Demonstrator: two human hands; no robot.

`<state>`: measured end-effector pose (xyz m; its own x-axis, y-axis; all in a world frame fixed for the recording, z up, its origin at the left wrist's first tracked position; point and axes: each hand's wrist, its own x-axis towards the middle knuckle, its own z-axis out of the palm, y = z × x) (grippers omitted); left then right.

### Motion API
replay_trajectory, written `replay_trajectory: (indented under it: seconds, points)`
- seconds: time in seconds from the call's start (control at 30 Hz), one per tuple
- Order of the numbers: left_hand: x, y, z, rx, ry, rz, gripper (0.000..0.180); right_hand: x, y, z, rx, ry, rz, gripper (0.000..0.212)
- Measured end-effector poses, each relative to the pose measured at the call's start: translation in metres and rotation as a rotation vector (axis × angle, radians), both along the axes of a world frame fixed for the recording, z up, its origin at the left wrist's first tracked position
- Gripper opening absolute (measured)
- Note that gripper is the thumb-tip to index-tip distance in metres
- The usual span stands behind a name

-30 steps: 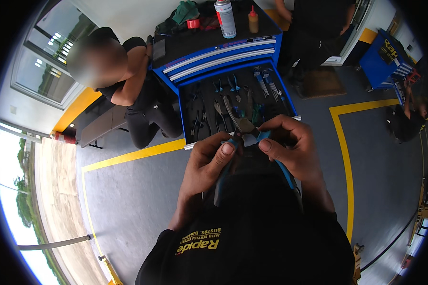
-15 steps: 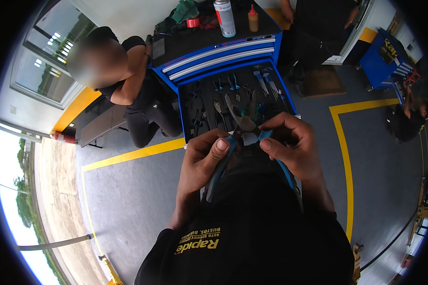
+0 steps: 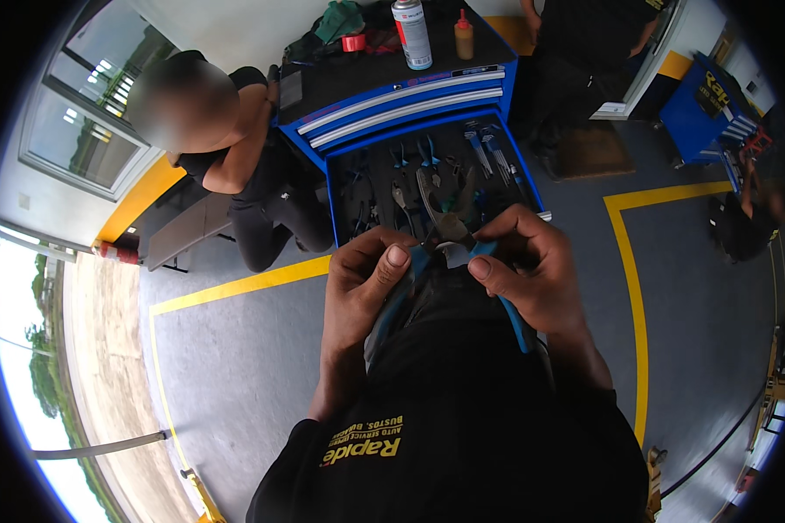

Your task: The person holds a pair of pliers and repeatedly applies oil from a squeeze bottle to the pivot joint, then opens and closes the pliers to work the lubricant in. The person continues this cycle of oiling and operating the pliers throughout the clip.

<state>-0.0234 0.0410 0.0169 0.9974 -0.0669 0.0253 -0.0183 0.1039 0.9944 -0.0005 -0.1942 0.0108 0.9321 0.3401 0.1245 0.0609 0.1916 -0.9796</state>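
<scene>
Both my hands hold a pair of pliers (image 3: 450,228) in front of my body, over the front of an open tool drawer. The pliers have blue handles, spread apart, and long metal jaws that point away from me and stand apart. My left hand (image 3: 358,283) is closed on the left handle, its thumb on top near the pivot. With thumb and fingers, my right hand (image 3: 539,275) pinches the right handle close to the pivot. Beyond the jaws, the drawer (image 3: 379,150) holds several pliers and other hand tools in a dark lining, partly hidden by my hands.
The drawer belongs to a blue tool cabinet (image 3: 410,103). On its top stand a spray can (image 3: 412,35), a brown bottle with a red cap (image 3: 464,37) and some cloths (image 3: 340,22). A person (image 3: 262,174) with folded arms is at the left; another person (image 3: 589,61) stands behind the cabinet.
My hands have shifted slightly to the left, and the pliers' handles have swung a little with them. My grip on both handles is kept.
</scene>
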Motion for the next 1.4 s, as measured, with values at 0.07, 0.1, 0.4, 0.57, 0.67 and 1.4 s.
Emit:
replay_trajectory:
  seconds: [0.07,0.1,0.4,0.57,0.67,1.4]
  points:
    - [-0.002,-0.003,-0.005,-0.046,-0.024,0.008,0.037,-0.001,0.006,-0.002,0.032,0.009,-0.014,0.024]
    - [-0.003,-0.01,-0.012,-0.066,-0.068,0.007,0.034,-0.003,0.012,-0.002,0.068,0.015,-0.037,0.024]
    - [0.002,-0.002,-0.009,-0.062,-0.027,0.109,0.027,-0.001,0.004,0.0,0.079,-0.007,-0.036,0.024]
    - [0.006,-0.002,-0.022,-0.128,-0.14,0.06,0.02,0.002,0.005,-0.009,0.081,-0.033,-0.015,0.025]
    - [-0.007,-0.014,-0.029,-0.359,-0.032,-0.165,0.022,0.0,0.012,-0.009,0.15,0.006,-0.059,0.025]
    - [0.03,0.01,-0.036,-0.135,-0.209,-0.012,0.021,0.005,0.012,-0.02,0.216,-0.001,0.002,0.025]
